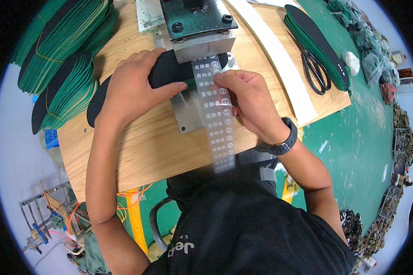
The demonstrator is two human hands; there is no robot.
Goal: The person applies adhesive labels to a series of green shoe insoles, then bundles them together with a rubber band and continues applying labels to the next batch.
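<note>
A black insole [170, 71] lies across the metal base plate [187, 112], its right part under the steel block [205, 46] of a press. My left hand [128, 89] spans the insole and holds it, fingers over the far edge and thumb stretched along the near side. Between thumb and fingers of my right hand [254, 101] is the right edge of a clear transfer film strip [218, 121]. White printed marks repeat down this strip. Its upper end goes under the block, over the insole; its lower end hangs toward the table's front edge.
Bundled green-and-black insoles [66, 46] stand at the left. Black scissors [315, 73] lie beside another insole stack [314, 43] at the right. A long curved white strip [280, 59] crosses the wooden table [147, 158]. Filled bags [376, 64] sit on the green floor.
</note>
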